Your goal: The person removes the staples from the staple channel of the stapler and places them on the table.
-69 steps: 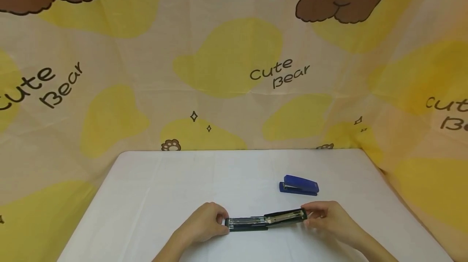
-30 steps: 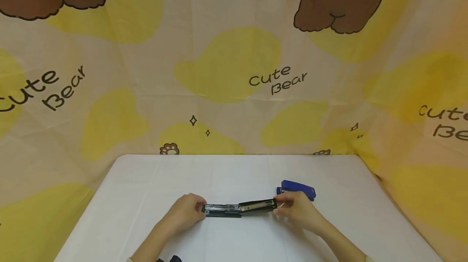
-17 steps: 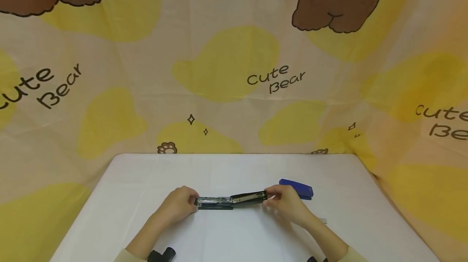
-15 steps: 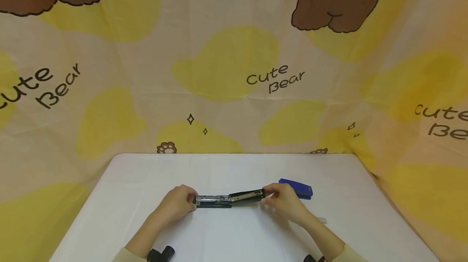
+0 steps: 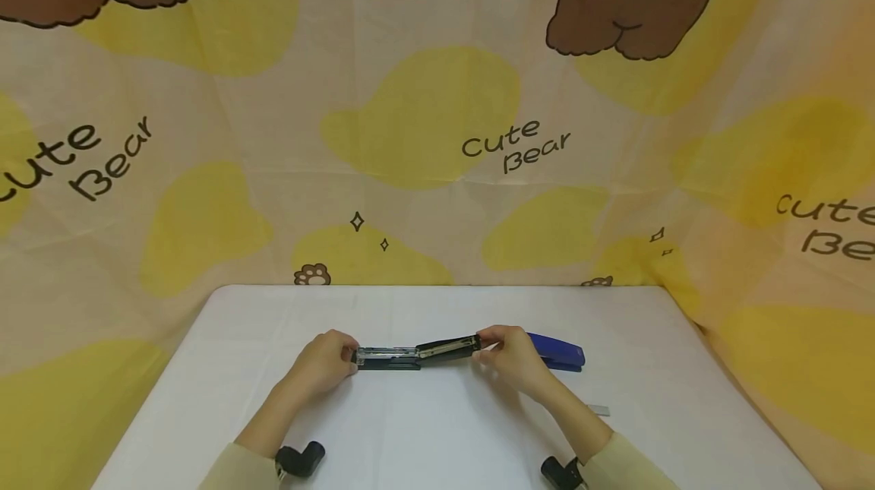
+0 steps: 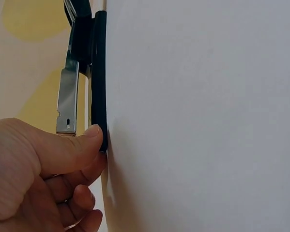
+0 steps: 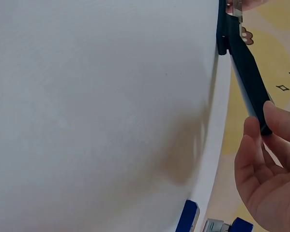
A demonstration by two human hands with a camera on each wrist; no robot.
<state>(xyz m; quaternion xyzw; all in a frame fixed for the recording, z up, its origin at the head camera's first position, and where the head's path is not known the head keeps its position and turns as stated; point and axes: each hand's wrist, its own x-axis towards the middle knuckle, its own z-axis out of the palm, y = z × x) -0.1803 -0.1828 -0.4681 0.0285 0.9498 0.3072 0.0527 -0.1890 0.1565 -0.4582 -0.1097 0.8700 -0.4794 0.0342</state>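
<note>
A dark stapler [image 5: 387, 358] is spread wide open, its metal staple channel facing up in the head view. My left hand [image 5: 320, 365] pinches the end of its base between thumb and fingers. At the other end, my right hand [image 5: 514, 361] pinches the tip of the raised top arm [image 7: 251, 79]. In the left wrist view the base [image 6: 100, 77] runs close along the white surface, with a silver metal piece [image 6: 67, 104] standing off it. A blue stapler [image 5: 560, 352] sits just behind my right hand, which hides its left end.
On the white table [image 5: 437, 429], a small grey strip [image 5: 598, 410] lies beside the right forearm. Black wrist devices [image 5: 301, 459] are strapped at both sleeves. A yellow patterned cloth [image 5: 410, 133] hangs behind the table and along both sides.
Both hands have carried the dark stapler leftward and farther back over the table. My right hand now overlaps the blue stapler, and the grey strip has come into sight.
</note>
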